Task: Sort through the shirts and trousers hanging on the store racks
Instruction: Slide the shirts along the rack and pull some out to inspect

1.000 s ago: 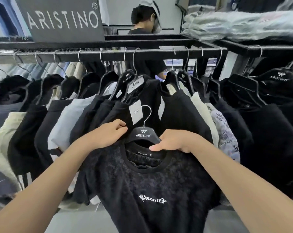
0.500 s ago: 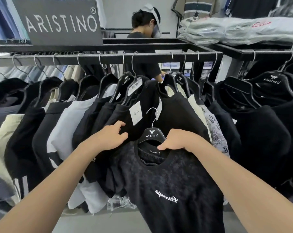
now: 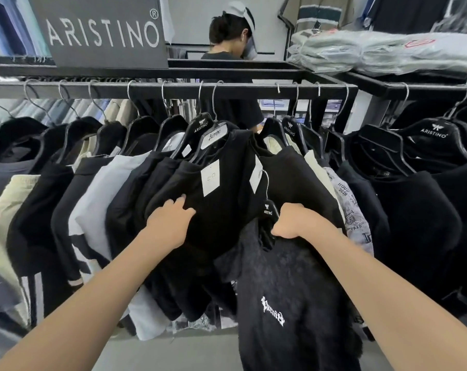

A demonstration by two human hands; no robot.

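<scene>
Your left hand [image 3: 170, 223] lay spread on a black shirt [image 3: 221, 210] that hung on the rail [image 3: 240, 90]. Your fingers were nearly straight and pressed on the cloth, just below its white tag [image 3: 210, 178].

Your right hand [image 3: 294, 222] was curled tight round the shoulder of a dark shirt [image 3: 294, 303] with white letters on the front. That shirt was on a black hanger [image 3: 270, 211]. The hanger's hook was in the air, below the rail and not touching it. The dark shirt hung down in front of the other shirts, just to the right of your left hand.

More black shirts hung on both sides. A pale grey shirt [image 3: 93, 210] and a cream one [image 3: 2, 210] hung to the left. A printed grey shirt [image 3: 352, 207] hung to the right.

A grey sign [image 3: 101, 33] stood above the rail. Folded shirts in clear bags [image 3: 387, 52] lay on the top shelf. A person [image 3: 232, 33] stood behind the rack.
</scene>
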